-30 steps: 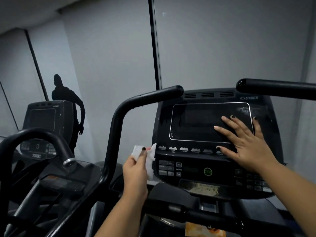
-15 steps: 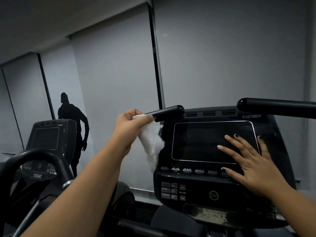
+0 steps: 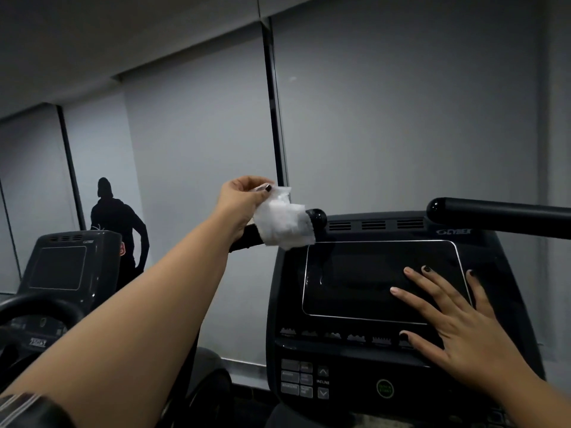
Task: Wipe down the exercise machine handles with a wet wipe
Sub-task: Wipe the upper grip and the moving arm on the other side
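My left hand (image 3: 244, 200) pinches a white wet wipe (image 3: 282, 220) that drapes over the black left handle (image 3: 318, 217) close to its rounded end, hiding most of the bar. Only the tip of that handle shows past the wipe. The right handle (image 3: 500, 216) is a thick black bar reaching in from the right edge, bare and untouched. My right hand (image 3: 457, 329) lies flat with spread fingers on the lower right of the dark console screen (image 3: 364, 279).
The console (image 3: 309, 350) has button rows and a green round button (image 3: 385, 388) below the screen. A second machine (image 3: 65, 267) stands at the left. A mirrored wall behind shows a dark figure (image 3: 119, 223). A black curved bar (image 3: 40, 304) sits low left.
My left hand rose from beside the console up to the left handle's end, and the wipe now lies draped over the bar. The view tilted upward. My right hand stayed on the screen.
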`<state>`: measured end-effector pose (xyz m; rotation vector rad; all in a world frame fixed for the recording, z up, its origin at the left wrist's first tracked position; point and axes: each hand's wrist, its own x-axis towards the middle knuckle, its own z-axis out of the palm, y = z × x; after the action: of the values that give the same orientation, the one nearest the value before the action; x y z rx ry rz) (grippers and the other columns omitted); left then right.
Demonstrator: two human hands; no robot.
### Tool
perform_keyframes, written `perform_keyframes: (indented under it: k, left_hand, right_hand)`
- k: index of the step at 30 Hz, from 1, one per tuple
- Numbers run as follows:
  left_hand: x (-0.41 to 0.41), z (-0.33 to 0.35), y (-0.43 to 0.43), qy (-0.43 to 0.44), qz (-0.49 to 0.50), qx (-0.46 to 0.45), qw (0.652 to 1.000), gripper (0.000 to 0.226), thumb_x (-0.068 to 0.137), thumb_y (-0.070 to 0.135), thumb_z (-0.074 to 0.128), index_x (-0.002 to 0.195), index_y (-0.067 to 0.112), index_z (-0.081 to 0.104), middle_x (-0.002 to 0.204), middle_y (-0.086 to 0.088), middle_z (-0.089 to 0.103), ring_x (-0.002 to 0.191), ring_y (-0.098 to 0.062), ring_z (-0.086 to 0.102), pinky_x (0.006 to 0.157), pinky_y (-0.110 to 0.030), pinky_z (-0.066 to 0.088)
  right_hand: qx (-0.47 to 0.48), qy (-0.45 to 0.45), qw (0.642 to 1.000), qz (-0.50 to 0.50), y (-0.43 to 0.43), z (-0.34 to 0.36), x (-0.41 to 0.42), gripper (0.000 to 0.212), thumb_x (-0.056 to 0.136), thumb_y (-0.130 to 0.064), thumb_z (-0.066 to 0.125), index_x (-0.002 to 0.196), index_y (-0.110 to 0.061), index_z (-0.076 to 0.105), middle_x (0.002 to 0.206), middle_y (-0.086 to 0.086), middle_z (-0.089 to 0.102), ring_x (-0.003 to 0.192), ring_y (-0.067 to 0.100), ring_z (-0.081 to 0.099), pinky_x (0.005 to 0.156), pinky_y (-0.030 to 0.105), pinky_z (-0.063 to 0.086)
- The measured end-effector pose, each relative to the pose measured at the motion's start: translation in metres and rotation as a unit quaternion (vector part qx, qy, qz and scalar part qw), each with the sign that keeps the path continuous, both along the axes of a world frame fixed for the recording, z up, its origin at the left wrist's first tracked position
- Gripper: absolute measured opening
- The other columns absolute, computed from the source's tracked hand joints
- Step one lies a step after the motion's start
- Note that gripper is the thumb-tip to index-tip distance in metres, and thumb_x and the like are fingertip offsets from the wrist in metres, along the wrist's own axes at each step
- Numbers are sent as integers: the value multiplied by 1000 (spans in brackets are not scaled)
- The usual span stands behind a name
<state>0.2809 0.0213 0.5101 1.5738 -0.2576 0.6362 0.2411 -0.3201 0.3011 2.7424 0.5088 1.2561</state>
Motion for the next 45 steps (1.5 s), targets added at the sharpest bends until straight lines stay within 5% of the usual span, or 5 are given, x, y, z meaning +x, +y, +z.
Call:
perform_keyframes:
  k: [8,16,20,36,45]
  left_hand:
    - [11,-8,-8,-177,333,422,825,33,79,25,78,105,19,58,112,1,52,112,-26,46,89,-36,42]
    - [-8,13,-10,-109,121,474,865,76,74,82,46,84,9,62,75,-5,66,73,-24,61,66,-37,48]
    - [-9,10,-9,54,92,642,760,47,62,48,86,92,21,64,84,7,65,79,-14,61,69,-29,49]
    - [7,-37,-56,-162,266,611,727,18,86,29,59,92,17,47,78,4,54,69,-25,55,58,-34,42]
    - [2,-42,20,-57,302,623,719,9,79,22,56,85,21,50,76,4,61,69,-28,57,55,-31,39]
  right_hand:
    - [-6,-3,1000,-2,0,1,0,65,92,-68,23,151,-41,30,163,-8,18,150,15,17,114,65,16]
    - [-7,3,1000,-4,1,3,-2,67,88,-65,35,149,-39,34,163,-7,20,150,15,19,114,65,16]
    - [-7,6,1000,-3,1,1,-2,64,92,-68,24,150,-40,32,163,-7,19,149,15,19,115,64,15]
    - [-7,22,1000,-13,1,5,-4,66,93,-68,16,150,-39,33,163,-7,19,150,15,18,114,65,16]
    - [-8,37,999,-19,3,8,-9,66,93,-69,16,150,-38,34,163,-7,19,150,15,19,115,65,16]
